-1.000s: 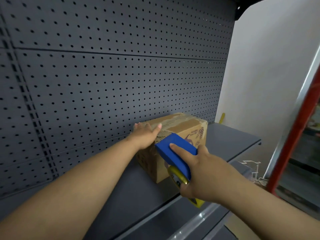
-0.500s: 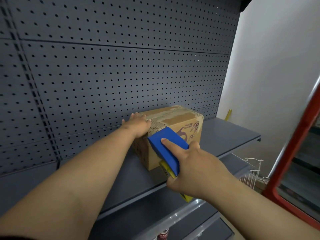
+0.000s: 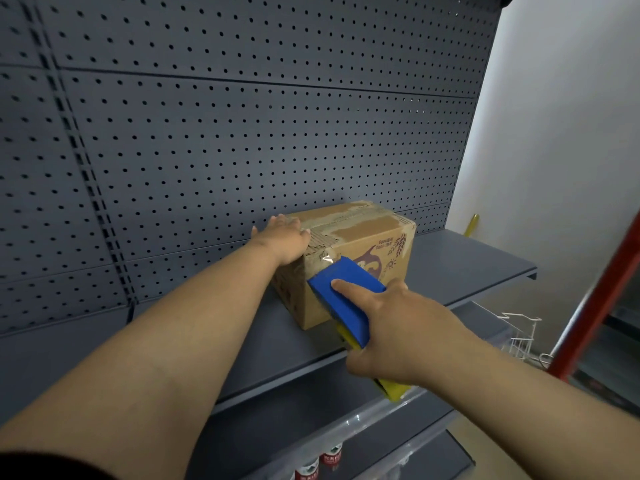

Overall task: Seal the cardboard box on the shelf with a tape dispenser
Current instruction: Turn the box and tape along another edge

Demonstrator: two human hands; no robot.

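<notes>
A brown cardboard box (image 3: 370, 237) with old tape marks on its top stands on the dark grey shelf (image 3: 460, 268), close to the pegboard back. My left hand (image 3: 282, 242) lies flat on the box's near top corner, pressing on it. My right hand (image 3: 398, 327) grips a blue and yellow tape dispenser (image 3: 346, 303), index finger stretched along its blue top. The dispenser's front end touches the box's near side, just below the top edge, where a shiny bit of tape shows.
A dark perforated back panel (image 3: 242, 140) rises behind the box. A white wall (image 3: 561, 133) stands at the right, with a red post (image 3: 602, 292) and a white wire basket (image 3: 519, 334) below it. Red-capped bottles (image 3: 318, 462) sit on a lower shelf.
The dispenser has shifted slightly up against the box's near side. My left hand stays on the box corner. The view has tilted a little.
</notes>
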